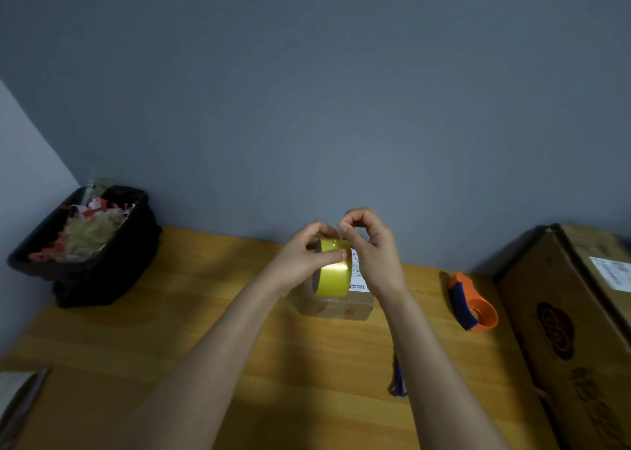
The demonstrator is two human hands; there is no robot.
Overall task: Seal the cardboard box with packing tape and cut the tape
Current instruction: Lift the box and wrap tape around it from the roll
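Note:
A yellow roll of packing tape (334, 272) is held upright above a small cardboard box (336, 308) that sits on the wooden table (170, 330). My left hand (302, 261) grips the roll, thumb across its outer face and fingers over the top. My right hand (374, 249) is at the roll's upper right edge, thumb and forefinger pinched together on the tape there. A white label (358, 279) on the box shows between my hands. An orange and blue tape cutter (473, 304) lies on the table to the right of the box.
A black bin (85, 244) full of paper and tape scraps stands at the back left. A large cardboard carton (573, 330) fills the right side. A blue-handled tool (397, 378) lies on the table beside my right forearm. A grey wall runs behind the table.

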